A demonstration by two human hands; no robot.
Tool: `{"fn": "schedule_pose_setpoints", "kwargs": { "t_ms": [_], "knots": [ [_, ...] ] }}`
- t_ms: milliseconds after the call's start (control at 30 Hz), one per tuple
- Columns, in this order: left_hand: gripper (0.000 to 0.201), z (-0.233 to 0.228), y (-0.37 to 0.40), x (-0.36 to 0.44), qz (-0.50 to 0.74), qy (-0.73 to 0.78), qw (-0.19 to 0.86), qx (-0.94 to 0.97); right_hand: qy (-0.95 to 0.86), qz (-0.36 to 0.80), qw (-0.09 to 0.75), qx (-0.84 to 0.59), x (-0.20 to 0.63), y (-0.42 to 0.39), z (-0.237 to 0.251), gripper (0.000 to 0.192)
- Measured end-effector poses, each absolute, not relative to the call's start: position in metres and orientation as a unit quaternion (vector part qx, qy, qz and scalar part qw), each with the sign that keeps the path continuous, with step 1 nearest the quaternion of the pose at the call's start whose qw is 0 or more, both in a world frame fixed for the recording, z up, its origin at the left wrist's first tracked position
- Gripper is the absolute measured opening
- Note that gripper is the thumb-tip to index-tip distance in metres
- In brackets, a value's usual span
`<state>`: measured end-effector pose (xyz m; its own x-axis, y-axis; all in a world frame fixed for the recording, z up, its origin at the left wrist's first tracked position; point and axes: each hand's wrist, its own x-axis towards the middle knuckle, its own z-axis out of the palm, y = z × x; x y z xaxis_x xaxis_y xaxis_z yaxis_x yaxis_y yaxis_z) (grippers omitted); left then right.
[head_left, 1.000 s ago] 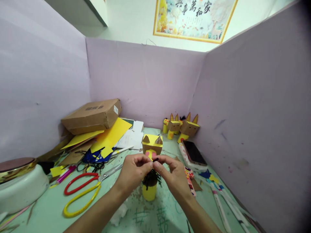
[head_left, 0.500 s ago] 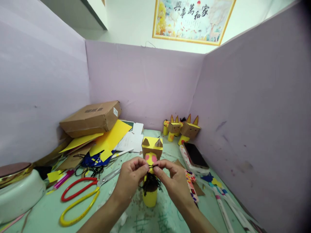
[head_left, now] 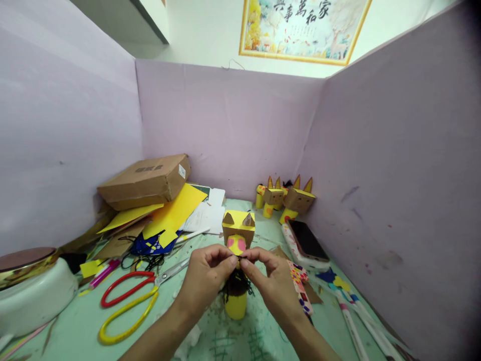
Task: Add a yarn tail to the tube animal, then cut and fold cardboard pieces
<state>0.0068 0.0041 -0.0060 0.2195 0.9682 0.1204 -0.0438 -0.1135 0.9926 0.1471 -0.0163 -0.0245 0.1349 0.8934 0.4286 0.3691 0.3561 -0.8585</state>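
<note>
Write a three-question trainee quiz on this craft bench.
1. True or false: both hands pinch black yarn above the yellow tube.
2. Which lies nearest the left hand? A scissors B phone C box
3. Fill in: the phone lies to the ___ of the right hand.

Key: 1 true; 2 A; 3 right. The yarn spills over the tube's top.
</note>
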Motion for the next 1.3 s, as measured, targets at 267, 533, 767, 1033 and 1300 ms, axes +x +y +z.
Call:
{"fn": "schedule_pose_setpoints", "kwargs": {
  "t_ms": [267, 533, 767, 1033, 1300],
  "knots": [
    [0.029, -0.009, 0.006, 0.009, 0.489, 0.4, 0.601, 0.489, -0.607, 0.249, 0.556, -0.509, 0.144, -0.016, -0.023, 0.015],
    [0.016, -0.005, 0.004, 0.006, 0.459, 0.386, 0.578, 0.553, -0.603, 0.252, 0.568, -0.5, 0.143, -0.016, -0.025, 0.012],
    [0.024, -0.001, 0.002, 0.006, 0.448, 0.384, 0.55, 0.591, -0.607, 0.258, 0.591, -0.464, 0.142, -0.016, -0.026, 0.009],
    [0.022, -0.002, 0.002, 0.007, 0.457, 0.395, 0.515, 0.608, -0.643, 0.175, 0.546, -0.508, 0.147, -0.015, -0.028, 0.041],
    [0.02, -0.006, 0.002, 0.007, 0.45, 0.369, 0.45, 0.678, -0.689, 0.087, 0.531, -0.485, 0.143, -0.005, -0.031, 0.043]
  ]
}}
